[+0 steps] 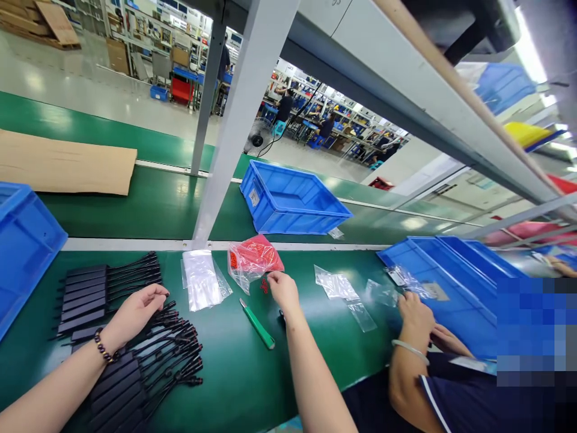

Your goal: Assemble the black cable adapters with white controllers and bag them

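My left hand hovers over black flat parts with thin cables, its fingers drawn together near the cable ends; whatever is between them is hidden. One stack of these black parts lies behind the hand, and another pile fans out below it, with small red tips on several cable ends. My right hand is closed, thumb and fingers pinched beside a few tiny red pieces on the green table. I cannot make out what it pinches. Just behind it lies a clear bag of red pieces.
A green-handled knife lies between my hands. Clear plastic bags sit by the post; more bags lie to the right. Blue bins stand behind and at both sides. A co-worker's hands handle clear packaging at right.
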Demonstrator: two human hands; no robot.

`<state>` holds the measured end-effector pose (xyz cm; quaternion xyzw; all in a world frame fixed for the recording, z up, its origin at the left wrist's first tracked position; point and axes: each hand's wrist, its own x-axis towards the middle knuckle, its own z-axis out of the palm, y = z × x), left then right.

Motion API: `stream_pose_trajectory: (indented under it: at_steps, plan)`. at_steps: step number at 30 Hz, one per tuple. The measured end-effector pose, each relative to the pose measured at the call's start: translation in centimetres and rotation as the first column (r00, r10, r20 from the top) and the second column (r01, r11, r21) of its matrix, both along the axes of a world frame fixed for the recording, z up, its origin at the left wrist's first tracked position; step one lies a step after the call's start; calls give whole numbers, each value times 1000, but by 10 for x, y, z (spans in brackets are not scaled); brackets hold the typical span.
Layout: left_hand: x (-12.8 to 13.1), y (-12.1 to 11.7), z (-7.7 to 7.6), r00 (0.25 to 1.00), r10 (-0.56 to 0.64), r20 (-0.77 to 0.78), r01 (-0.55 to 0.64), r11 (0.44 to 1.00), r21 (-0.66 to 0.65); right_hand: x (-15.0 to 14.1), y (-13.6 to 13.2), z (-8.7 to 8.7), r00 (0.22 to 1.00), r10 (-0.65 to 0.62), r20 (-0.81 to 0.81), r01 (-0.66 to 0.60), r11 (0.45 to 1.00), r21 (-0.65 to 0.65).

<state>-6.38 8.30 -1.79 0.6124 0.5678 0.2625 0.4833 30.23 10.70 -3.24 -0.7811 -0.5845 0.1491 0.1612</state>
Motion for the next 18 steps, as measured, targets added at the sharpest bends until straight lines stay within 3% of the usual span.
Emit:
stream_pose_trajectory:
  at_steps: [3, 6, 14, 16, 18]
  plan:
    - [-1, -2, -1, 999, -8, -52, 11, 998, 58, 29, 7, -15, 998, -34, 56, 38, 998, -57]
    - [-8, -4, 5, 988, 23, -154, 8, 980, 198, 35, 10, -28, 995, -25, 92, 35, 993, -109]
    - [-54, 8, 41, 913, 240, -329, -86, 904, 419, 35, 8, -42, 986, 72, 150, -40, 979, -202]
    - [-61, 12, 45, 879, 217, -424, -13, 901, 434, 35, 9, -44, 983, 78, 164, -44, 979, -200]
    - [-62, 14, 46, 814, 104, -572, 157, 908, 389, 34, 10, -44, 982, 74, 175, -41, 981, -187]
